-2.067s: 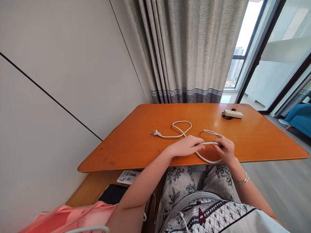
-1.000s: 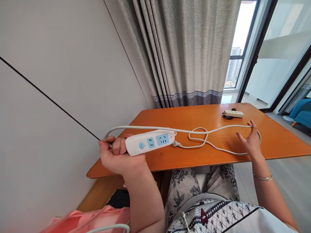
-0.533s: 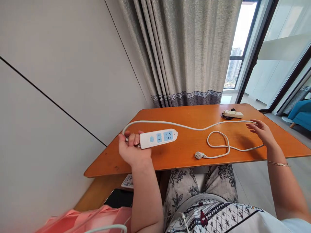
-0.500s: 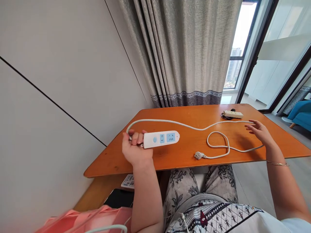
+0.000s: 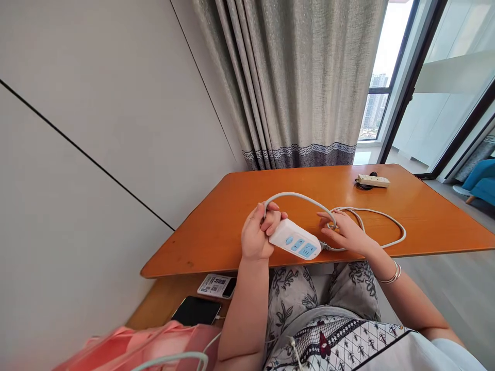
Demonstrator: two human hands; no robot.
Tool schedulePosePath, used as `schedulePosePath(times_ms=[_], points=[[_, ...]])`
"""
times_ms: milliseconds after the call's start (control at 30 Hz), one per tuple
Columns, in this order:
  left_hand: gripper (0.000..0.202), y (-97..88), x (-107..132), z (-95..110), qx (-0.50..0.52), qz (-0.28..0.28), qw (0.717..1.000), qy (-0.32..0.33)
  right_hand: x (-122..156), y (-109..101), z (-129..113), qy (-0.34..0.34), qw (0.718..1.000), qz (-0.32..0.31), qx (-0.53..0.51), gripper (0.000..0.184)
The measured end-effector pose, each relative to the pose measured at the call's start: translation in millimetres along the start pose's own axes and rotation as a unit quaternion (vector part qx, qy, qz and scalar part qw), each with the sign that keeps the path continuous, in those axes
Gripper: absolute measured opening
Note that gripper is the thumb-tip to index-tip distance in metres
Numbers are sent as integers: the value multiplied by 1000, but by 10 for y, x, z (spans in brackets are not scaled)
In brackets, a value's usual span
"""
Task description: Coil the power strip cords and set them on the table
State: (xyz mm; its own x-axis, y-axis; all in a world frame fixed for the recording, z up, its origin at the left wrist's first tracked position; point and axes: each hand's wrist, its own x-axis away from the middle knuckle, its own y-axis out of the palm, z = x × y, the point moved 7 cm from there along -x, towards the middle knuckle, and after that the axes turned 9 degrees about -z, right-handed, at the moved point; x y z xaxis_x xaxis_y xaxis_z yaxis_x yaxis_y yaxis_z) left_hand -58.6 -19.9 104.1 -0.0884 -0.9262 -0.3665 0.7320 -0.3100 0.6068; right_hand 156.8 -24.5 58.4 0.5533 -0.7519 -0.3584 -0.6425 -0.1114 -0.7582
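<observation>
Power strip (image 5: 296,240) farther right, pink bag (image 5: 174,336) well apart

A hand could pass over the left part of the table (image 5: 209,226), with the wall (image 5: 77,232) along its left side, and across the far part before the curtain (image 5: 309,77). At the near middle, the left hand (image 5: 257,237), white strip (image 5: 296,240) and right hand (image 5: 348,233) bar the way, the cord (image 5: 294,194) arching between the hands and looping to the right; at far right sits the cream strip (image 5: 373,181).

Power strip (image 5: 296,240), cord (image 5: 294,194) in hands (image 5: 257,234)
</observation>
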Motion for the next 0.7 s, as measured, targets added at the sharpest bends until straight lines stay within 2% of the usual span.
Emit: schedulePosePath(times_ms=[67, 100, 200, 300, 367, 433, 567, 633, 700], points=[[33, -102, -12, 109, 51, 39, 997, 33, 28, 78, 135, 44, 999, -7, -30, 30], [31, -154, -18, 155, 74, 55, 994, 51, 56, 72, 210, 63, 997, 15, -47, 29], [27, -246, -34, 174, 100, 76, 989, 72, 155, -98, 346, 89, 981, 154, -71, 30], [21, -211, -31, 52, 39, 64, 994, 74, 213, -317, 284, 90, 952, 291, -34, 35], [23, -136, -23, -24, -29, 37, 995, 90, 175, -376, 147, 79, 947, 312, 8, 35], [29, -42, -17, -73, -96, 1, 989, 114, 89, -330, -20, 67, 959, 272, 47, 35], [29, 148, -8, -137, -236, -69, 958, 147, -35, -30, -343, 69, 985, 125, 95, 39], [27, 250, 0, -196, -322, -110, 929, 148, -52, 121, -492, 70, 991, 57, 96, 42], [25, 351, 13, -271, -412, -157, 885, 149, -45, 203, -624, 59, 995, 15, 77, 44]])
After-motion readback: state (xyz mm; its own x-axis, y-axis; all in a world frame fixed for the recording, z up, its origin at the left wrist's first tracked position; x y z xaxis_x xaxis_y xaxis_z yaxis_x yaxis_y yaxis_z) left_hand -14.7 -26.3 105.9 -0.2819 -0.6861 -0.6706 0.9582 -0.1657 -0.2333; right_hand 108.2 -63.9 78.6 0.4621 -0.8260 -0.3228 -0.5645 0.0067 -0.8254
